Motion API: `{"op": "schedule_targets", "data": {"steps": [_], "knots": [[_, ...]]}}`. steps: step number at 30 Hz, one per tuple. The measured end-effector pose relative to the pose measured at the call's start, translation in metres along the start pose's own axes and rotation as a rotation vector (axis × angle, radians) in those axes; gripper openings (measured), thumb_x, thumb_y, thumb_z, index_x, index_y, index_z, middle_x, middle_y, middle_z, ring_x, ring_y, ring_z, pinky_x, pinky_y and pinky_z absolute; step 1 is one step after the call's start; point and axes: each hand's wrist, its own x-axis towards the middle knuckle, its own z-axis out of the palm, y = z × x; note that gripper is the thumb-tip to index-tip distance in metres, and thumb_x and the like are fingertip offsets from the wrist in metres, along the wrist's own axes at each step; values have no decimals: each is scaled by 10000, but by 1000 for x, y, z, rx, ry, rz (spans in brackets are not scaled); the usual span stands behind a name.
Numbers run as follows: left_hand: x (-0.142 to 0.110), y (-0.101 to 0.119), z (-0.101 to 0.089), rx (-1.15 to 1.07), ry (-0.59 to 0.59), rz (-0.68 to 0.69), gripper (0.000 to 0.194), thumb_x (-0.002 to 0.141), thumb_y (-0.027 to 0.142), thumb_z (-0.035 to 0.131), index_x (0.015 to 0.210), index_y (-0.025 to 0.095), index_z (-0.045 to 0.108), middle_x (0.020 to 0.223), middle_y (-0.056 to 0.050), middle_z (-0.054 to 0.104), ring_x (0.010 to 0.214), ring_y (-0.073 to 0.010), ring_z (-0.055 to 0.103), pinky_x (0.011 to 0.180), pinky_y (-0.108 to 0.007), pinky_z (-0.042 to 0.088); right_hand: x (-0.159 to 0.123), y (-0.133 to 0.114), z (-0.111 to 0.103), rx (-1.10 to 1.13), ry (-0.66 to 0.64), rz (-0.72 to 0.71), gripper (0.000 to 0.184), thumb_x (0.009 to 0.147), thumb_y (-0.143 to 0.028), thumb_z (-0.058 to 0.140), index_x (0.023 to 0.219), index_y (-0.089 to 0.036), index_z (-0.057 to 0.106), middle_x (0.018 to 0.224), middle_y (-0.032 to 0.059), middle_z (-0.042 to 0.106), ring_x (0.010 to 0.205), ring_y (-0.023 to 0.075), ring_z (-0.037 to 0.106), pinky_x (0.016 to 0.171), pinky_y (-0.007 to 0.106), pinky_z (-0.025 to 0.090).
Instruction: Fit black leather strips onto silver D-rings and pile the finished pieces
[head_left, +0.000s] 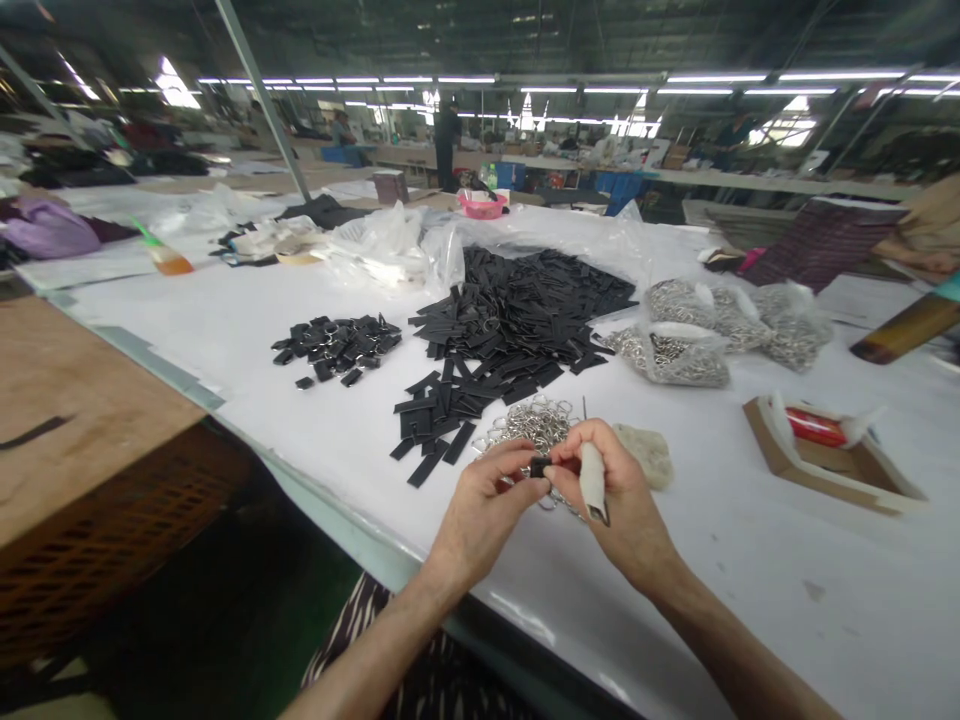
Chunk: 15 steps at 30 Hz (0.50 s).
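If grip is slackened, the black piece [539, 467] pinched by left hand [480, 503] and right hand [621, 508] could be dropped onto rings [538, 422]

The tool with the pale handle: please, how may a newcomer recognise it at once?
On the white-covered table, find the big heap of black strips, then the pile of metal rings nearer the person. By those rings, the right hand carries the tool. Unlike the flat pale block beside that hand, it has a slim handle with a thin rod sticking out.
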Motion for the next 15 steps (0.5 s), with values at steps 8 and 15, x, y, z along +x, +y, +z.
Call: {"op": "schedule_targets", "data": {"steps": [8,15], "knots": [[2,8,-2,-116,-150,-282,189,720,220,574,856,169,696,821,-71,657,764,-196,597,483,-230,509,-2,4,6,-2,-10,30,101,787,-177,519,823,-223,437,756,-8,553,688,148,524,595,264,429],[0,7,-5,-117,-97,-251,226,741,162,541,908,164,694,827,-55,649,782,-182,572,566,-264,543,-3,8,10,-77,26,16,116,783,-156,526,848,-224,458,773,-12,570,662,138,518,595,262,413]]}}
